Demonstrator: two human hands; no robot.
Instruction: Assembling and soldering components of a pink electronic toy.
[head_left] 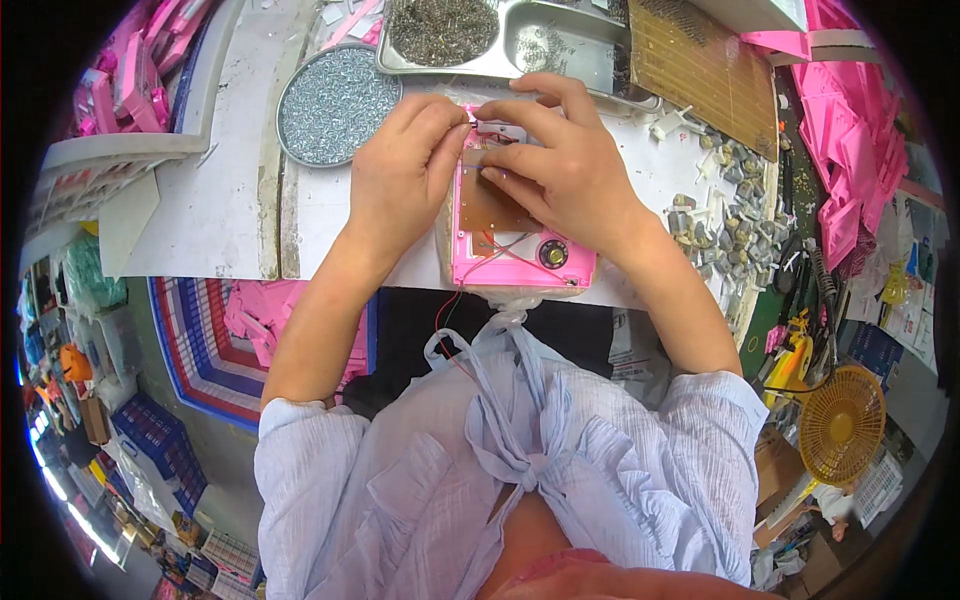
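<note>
Left hand (405, 160), fingers curled and thumb drawn toward the forefinger, at the upper left edge of a pink case; whether a small part sits in the pinch cannot be told.

Right hand (575, 160), palm down, fingers half bent and slightly spread over the upper part of the same case, thumb hidden; what it grips, if anything, cannot be told.

Pink case (577, 274), one, open side up, on the bench (215, 225) at its near edge, directly before the person. Contents: one brown sheet (495, 208), partly under the right hand; one round black part (552, 254) in the lower right corner; thin wires (484, 258), red and dark, some trailing over the near edge.

Round dish (282, 122), beside the left hand, filled with small silvery pieces (340, 105).

Metal tray (505, 62), beyond both hands, two compartments: left heaped with small dark metal pieces (443, 30), right holding a thin scatter.

Brown board (715, 75), far right, small springs along its far part.

Loose grey parts (735, 190), many, mixed with white pieces, right of the right hand.

Pink parts (850, 150), stacked at far right.

Yellow fan (842, 425), round grille, lower right.

Basket (190, 345), red, white and blue, below the bench at left, pink pieces (262, 310) inside.
</note>
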